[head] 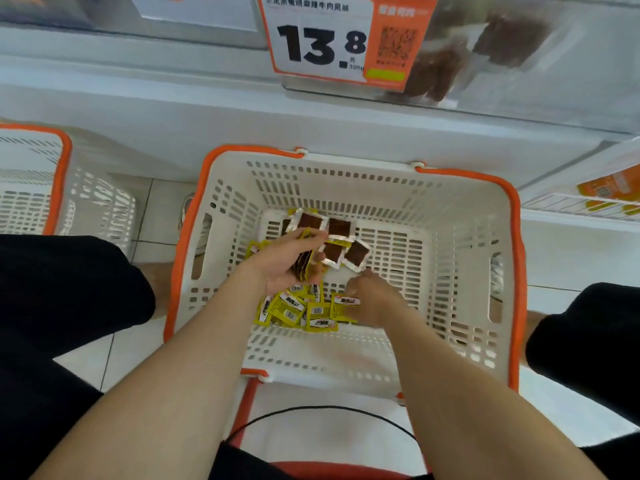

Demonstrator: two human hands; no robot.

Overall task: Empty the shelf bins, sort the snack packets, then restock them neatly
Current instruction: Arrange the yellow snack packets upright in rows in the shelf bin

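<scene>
Where the yellow packets (298, 308) lie in the basket (512, 237), they sit nearest the person, with brown packets (341, 244) beyond. The left hand (287, 259) has its grip closed round a stack (306, 265) above the pile. The right hand (372, 296) reaches down beside the yellow packets; it is blurred, so its grip cannot be told. The basket stands on the floor (152, 209) below a price tag (322, 39).
</scene>
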